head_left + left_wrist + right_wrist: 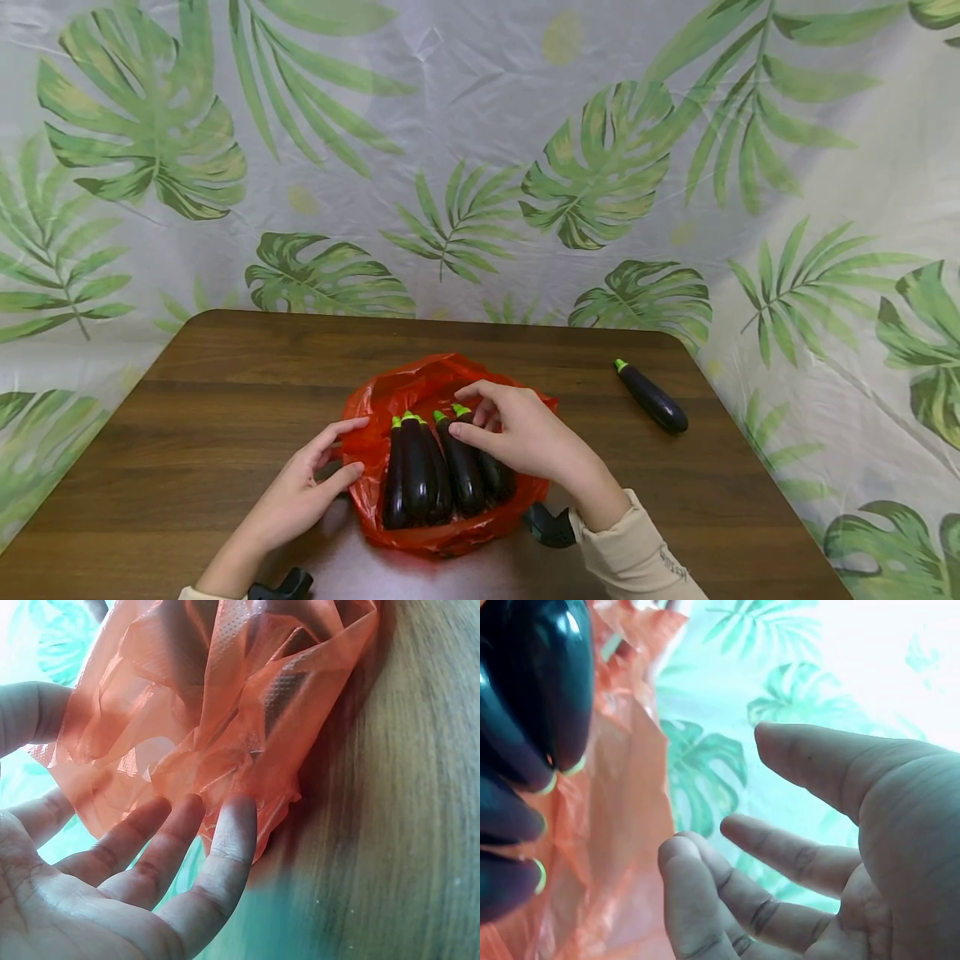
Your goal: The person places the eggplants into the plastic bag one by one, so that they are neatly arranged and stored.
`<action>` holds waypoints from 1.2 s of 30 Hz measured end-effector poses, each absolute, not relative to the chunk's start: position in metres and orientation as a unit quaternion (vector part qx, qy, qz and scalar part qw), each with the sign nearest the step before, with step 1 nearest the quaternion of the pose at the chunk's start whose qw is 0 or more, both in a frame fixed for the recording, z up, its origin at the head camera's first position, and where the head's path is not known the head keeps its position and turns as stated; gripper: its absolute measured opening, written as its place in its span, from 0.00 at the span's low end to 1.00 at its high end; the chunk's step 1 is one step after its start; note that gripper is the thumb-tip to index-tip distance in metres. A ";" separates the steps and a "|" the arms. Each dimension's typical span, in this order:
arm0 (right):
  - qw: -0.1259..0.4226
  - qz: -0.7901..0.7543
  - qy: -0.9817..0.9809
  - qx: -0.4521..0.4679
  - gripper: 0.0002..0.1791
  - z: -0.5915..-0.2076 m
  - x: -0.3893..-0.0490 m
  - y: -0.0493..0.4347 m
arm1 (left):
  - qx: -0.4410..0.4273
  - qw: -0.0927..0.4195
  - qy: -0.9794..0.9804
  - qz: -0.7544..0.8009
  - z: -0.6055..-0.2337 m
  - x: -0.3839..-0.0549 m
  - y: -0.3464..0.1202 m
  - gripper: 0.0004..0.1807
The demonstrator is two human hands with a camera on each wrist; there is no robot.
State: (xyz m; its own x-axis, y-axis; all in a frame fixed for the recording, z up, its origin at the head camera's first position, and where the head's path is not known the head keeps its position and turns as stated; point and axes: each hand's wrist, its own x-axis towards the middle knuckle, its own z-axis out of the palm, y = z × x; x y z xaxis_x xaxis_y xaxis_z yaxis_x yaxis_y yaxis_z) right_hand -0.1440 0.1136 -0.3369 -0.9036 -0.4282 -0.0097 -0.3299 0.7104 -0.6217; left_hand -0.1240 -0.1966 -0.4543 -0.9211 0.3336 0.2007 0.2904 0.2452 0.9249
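A red plastic bag [420, 379] lies wide open on the table, and several dark eggplants [417, 483] with green caps rest side by side inside it. My left hand [307, 483] is at the bag's left edge, its fingers spread and loosely bent. In the left wrist view the fingertips of that hand [150, 892] meet the thin plastic without gripping it. Over the right part of the bag, my right hand [528, 433] hovers near the eggplant caps. The right wrist view shows nothing between its parted thumb and fingers, with eggplants [540, 690] to one side.
One more eggplant [651, 397] lies apart at the right of the brown wooden table [247, 400]. Behind the table's far edge hangs a leaf-patterned cloth [480, 108]. Dark wrist devices [551, 527] sit under both wrists.
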 end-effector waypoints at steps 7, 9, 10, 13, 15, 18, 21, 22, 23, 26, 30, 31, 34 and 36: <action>0.052 -0.326 0.923 -0.196 0.21 -0.323 -0.144 0.136 | 0.193 0.022 0.789 0.583 -0.455 -0.125 -0.197 0.28; 0.044 -0.330 0.923 -0.193 0.21 -0.319 -0.145 0.144 | 0.192 0.024 0.789 0.584 -0.455 -0.125 -0.197 0.28; 0.041 -0.332 0.923 -0.192 0.21 -0.317 -0.145 0.148 | 0.192 0.024 0.788 0.584 -0.455 -0.125 -0.197 0.28; 0.031 -0.338 0.921 -0.189 0.21 -0.311 -0.146 0.161 | 0.191 0.026 0.788 0.585 -0.454 -0.125 -0.197 0.28; 0.024 -0.338 0.922 -0.186 0.22 -0.308 -0.148 0.170 | 0.191 0.025 0.788 0.585 -0.454 -0.125 -0.196 0.28; 0.016 -0.332 0.927 -0.171 0.22 -0.303 -0.150 0.183 | 0.190 0.026 0.789 0.584 -0.453 -0.125 -0.196 0.27; 0.007 -0.323 0.934 -0.151 0.22 -0.301 -0.154 0.197 | 0.187 0.028 0.788 0.585 -0.453 -0.125 -0.196 0.27; 0.003 -0.320 0.936 -0.145 0.22 -0.300 -0.156 0.202 | 0.186 0.030 0.788 0.586 -0.453 -0.125 -0.196 0.27; -0.001 -0.316 0.939 -0.139 0.22 -0.300 -0.158 0.207 | 0.185 0.031 0.788 0.586 -0.453 -0.125 -0.196 0.27; -0.008 -0.303 0.945 -0.121 0.24 -0.299 -0.163 0.224 | 0.183 0.034 0.788 0.587 -0.453 -0.125 -0.196 0.27; -0.011 -0.290 0.951 -0.102 0.25 -0.302 -0.170 0.246 | 0.183 0.032 0.788 0.586 -0.452 -0.125 -0.196 0.27; -0.011 -0.288 0.952 -0.102 0.25 -0.303 -0.172 0.252 | 0.184 0.032 0.788 0.587 -0.452 -0.125 -0.196 0.27; -0.011 -0.282 0.955 -0.097 0.26 -0.307 -0.178 0.267 | 0.184 0.032 0.787 0.588 -0.452 -0.125 -0.196 0.27; -0.009 -0.277 0.956 -0.096 0.27 -0.311 -0.182 0.277 | 0.183 0.033 0.787 0.589 -0.451 -0.125 -0.196 0.27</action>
